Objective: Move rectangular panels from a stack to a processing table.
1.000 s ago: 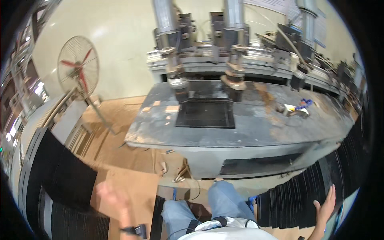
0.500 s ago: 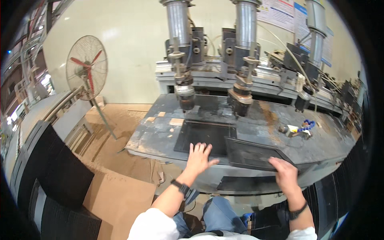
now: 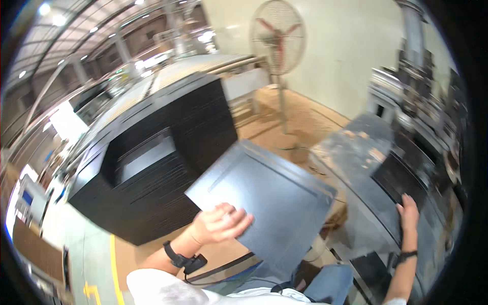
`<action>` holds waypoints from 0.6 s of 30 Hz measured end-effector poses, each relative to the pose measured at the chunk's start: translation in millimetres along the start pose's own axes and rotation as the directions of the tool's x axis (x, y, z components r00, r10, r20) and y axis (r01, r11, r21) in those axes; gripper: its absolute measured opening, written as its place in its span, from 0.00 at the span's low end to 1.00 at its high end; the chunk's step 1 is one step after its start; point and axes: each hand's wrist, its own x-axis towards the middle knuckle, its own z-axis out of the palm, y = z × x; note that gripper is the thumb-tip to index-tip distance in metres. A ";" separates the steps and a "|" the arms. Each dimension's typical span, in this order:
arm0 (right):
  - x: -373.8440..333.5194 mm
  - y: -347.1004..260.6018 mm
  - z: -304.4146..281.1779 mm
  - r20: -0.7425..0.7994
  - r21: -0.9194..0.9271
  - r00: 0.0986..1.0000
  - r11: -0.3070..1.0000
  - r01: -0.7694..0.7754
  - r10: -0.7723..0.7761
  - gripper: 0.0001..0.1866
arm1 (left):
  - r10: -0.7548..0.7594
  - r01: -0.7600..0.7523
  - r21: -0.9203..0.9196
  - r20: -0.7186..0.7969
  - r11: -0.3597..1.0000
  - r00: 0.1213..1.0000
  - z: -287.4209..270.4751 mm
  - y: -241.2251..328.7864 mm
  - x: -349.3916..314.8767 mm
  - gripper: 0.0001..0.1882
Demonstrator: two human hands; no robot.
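Observation:
My left hand (image 3: 222,223) grips a flat dark panel (image 3: 284,198) by one edge. The panel is tilted in front of me, glossy, with grooves near its edges. My right hand (image 3: 408,211), fingers stretched out, is at the near edge of a black panel (image 3: 400,177) lying on the machine table (image 3: 351,168). Whether its fingertips press on that panel is hard to make out. To the left stand tall stacks of black panels (image 3: 198,132), with a lower pile (image 3: 157,188) in front of them.
A drilling machine (image 3: 414,76) with vertical spindles rises behind the table at the right. A stand fan (image 3: 278,38) with red blades stands by the wall. Wood dust covers the floor beneath it. A roller conveyor (image 3: 178,63) runs behind the stacks.
The view has swung left toward the stacks. My left hand, empty over the table before, now holds a panel away from it. My right hand has let go of the panel it was holding.

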 end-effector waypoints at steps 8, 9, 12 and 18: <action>2.1 -15.3 -4.8 -0.052 -0.009 0.998 1.000 0.019 -0.020 0.29 | -0.577 0.430 0.591 0.075 0.682 0.813 -98.3 -116.0 -127.0 0.22; -0.7 -26.2 -13.8 -0.055 -0.011 0.998 1.000 0.017 -0.017 0.29 | -0.612 0.459 0.586 0.080 0.668 0.787 -100.0 -129.1 -143.8 0.23; -27.2 -66.3 -64.8 -0.011 0.106 0.999 0.994 0.033 -0.032 0.29 | -0.685 0.483 0.592 0.168 0.645 0.709 -96.7 -153.2 -177.2 0.23; -165.9 -34.8 -180.0 -0.251 -0.151 0.967 0.985 -0.082 0.042 0.31 | -0.749 0.546 0.646 0.061 0.533 0.660 -59.2 -179.1 -189.5 0.21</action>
